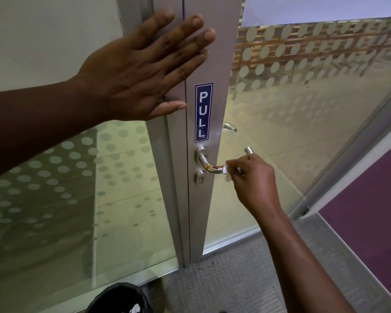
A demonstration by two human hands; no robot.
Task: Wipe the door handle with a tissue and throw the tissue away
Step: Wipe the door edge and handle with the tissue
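Right hand (254, 181) pinched on small tissue (225, 171) at door handle (209, 164); risk: the scrap slipping from fingertips mid-wipe.

A narrow dark-blue sticker (203, 112) with a thin white border stands on the grey metal door frame (215, 64), just above the round base of the door handle (207, 162). It carries the single word "PULL" in white capital letters, stacked one below the other and read from top to bottom. A tiny mark sits at the sticker's lower right corner, too small to read; no other text, brand or number is legible.
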